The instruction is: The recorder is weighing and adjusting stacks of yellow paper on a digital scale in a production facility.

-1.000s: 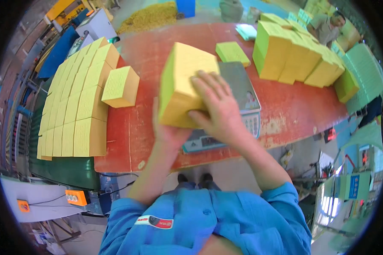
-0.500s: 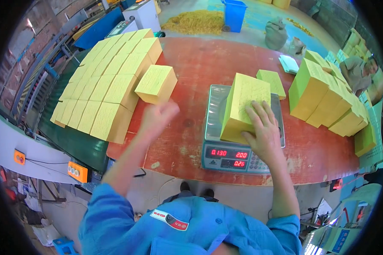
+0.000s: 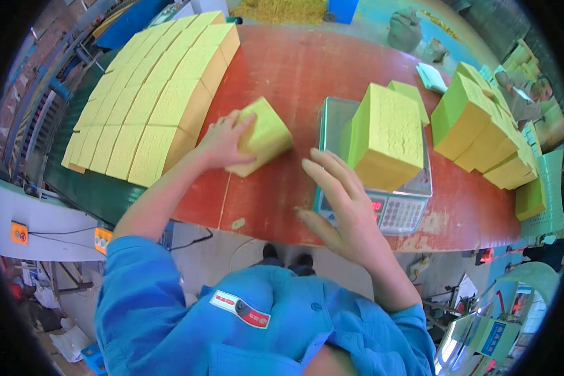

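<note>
We see a small yellow sponge block (image 3: 264,135), tilted on the red bench (image 3: 294,69); a taller yellow-green block (image 3: 387,135) stands upright on the grey scale (image 3: 402,210) beside it.

Scale (image 3: 395,207) right of loose block (image 3: 263,135) — stacked blocks (image 3: 150,94) far left.

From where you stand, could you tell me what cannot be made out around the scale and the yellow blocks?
- Head view: the scale platform is mostly covered by the tall yellow block; its display is too small to make out.
- The left hand covers part of the small yellow block; its underside is hidden.
- The right hand hides the scale's left front corner.
- The right-hand stack of blocks bends and blurs toward the fisheye rim.
</note>
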A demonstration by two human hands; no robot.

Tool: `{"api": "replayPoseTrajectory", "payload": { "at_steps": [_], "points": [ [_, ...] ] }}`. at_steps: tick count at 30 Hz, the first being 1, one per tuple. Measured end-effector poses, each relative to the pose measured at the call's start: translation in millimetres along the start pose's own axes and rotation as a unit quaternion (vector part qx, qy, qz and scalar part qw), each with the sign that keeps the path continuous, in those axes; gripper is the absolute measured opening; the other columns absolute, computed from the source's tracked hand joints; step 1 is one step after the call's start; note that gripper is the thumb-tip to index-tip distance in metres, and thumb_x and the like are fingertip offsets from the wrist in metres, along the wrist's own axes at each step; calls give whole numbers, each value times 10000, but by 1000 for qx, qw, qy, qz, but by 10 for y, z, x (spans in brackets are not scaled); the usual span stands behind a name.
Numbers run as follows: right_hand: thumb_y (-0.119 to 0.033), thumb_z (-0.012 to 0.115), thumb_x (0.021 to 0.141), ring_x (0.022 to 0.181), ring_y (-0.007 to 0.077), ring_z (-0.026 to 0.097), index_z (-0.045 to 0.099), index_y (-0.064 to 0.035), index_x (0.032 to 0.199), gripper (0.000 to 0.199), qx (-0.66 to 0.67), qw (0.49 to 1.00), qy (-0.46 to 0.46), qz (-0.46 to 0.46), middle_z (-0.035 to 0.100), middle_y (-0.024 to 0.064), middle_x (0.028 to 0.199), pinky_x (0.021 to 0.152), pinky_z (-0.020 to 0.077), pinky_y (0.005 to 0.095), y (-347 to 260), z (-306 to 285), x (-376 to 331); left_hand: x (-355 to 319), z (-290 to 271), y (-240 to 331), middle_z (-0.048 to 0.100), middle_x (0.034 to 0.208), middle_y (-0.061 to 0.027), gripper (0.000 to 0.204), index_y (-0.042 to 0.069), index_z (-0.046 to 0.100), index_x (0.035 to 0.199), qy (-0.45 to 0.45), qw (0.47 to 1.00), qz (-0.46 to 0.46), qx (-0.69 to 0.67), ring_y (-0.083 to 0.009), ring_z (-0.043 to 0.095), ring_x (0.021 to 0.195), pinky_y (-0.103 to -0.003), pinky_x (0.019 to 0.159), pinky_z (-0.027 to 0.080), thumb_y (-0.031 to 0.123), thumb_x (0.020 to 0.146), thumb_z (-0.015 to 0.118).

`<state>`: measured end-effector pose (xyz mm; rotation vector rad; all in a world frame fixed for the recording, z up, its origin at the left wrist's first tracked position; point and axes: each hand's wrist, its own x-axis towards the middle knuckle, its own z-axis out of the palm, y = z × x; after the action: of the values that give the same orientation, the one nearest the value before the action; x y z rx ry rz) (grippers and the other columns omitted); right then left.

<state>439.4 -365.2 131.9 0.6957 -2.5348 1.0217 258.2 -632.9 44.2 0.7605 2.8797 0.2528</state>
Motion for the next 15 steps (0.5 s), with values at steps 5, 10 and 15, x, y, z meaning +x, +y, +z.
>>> {"api": "replayPoseTrajectory", "payload": {
  "at_steps": [5,10,15],
  "points": [
    [-171,721,802,1287,388,460,469,-37,1365,631,110,993,-25,45,479,221,1393,1043,403,450,358,753,320,-1043,-208,289,184,1579,-213,1024,161,330,1510,-28,984,167,53,-396,152,1468,-535,1162,196,344,627,817],
    [-297,676,849,1236,378,518,441,-27,1385,645,200,927,-262,176,539,241,1327,1025,422,430,509,1300,384,-2018,730,15,280,1558,-177,858,138,348,1500,258,863,-125,-417,-355,304,1420,-522,1142,247,433,798,743],
    [-318,679,841,1225,368,533,404,-15,1414,705,162,947,-218,169,551,241,1313,1033,420,421,203,1441,51,-2351,1356,709,380,1504,-149,777,71,368,1471,225,517,-319,-762,-279,431,1324,-432,1101,326,578,913,558]
  ]
}}
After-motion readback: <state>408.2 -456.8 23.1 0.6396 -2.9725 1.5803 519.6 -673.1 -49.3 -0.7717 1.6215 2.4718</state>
